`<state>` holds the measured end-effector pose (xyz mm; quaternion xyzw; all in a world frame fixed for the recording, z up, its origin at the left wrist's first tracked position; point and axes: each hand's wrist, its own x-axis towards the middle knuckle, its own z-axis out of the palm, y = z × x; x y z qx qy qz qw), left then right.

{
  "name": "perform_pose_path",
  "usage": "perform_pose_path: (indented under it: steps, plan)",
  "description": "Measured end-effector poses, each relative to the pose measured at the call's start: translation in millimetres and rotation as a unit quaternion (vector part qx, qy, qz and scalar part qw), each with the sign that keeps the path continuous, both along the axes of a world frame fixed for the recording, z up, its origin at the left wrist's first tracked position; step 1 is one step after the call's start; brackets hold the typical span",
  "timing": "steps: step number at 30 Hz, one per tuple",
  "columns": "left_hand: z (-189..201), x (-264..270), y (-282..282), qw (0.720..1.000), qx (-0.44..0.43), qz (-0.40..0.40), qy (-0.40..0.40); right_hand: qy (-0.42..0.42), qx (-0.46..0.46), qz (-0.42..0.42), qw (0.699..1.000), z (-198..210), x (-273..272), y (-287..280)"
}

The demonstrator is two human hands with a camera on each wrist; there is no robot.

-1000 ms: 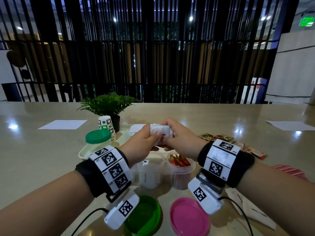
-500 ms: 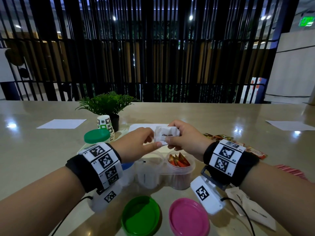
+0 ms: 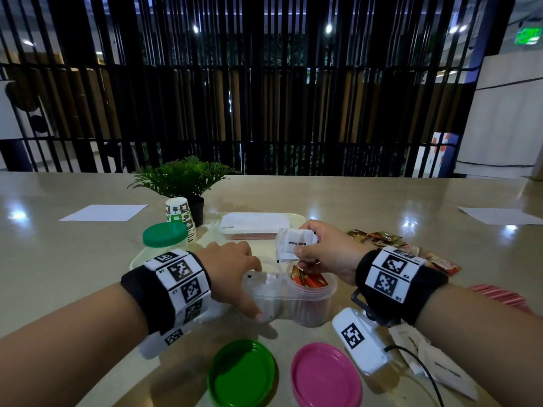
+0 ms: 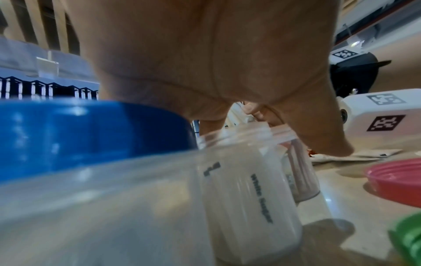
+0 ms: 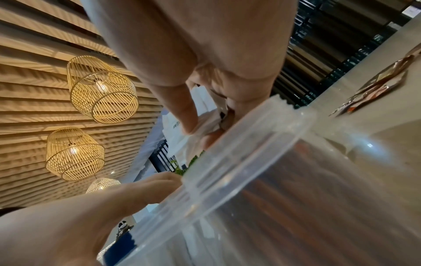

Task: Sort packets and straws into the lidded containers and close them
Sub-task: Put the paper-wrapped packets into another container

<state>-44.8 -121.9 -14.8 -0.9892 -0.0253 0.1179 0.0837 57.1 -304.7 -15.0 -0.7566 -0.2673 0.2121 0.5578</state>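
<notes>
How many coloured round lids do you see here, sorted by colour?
Green: 2, the loose green lid and the green jar lid
Pink: 1, the pink lid
Blue: 1, the blue lid
Total: 4

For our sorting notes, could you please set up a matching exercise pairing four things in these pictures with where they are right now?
Things:
1. white sugar packets
2. pink lid
3. green-lidded jar
4. red packets

Places:
A. standing on the tray, closed
B. pinched in the right hand, above the open jars
C. upside down on the table, right of the green lid
D. inside the right open jar

Pairs: 1-B, 2-C, 3-A, 4-D
</notes>
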Motion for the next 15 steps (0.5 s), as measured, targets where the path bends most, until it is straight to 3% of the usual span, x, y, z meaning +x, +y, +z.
perform_pose_path:
  steps: [8, 15]
  plan:
    - [-5, -1, -10, 1.000, 0.017, 0.003, 0.010, -0.007, -0.019, 0.008, 1.000, 1, -1, 1]
    - [0, -12, -13, 0.999, 0.015, -0.024, 0.017, -0.169, -0.104, 0.044, 0.979, 11, -18, 15]
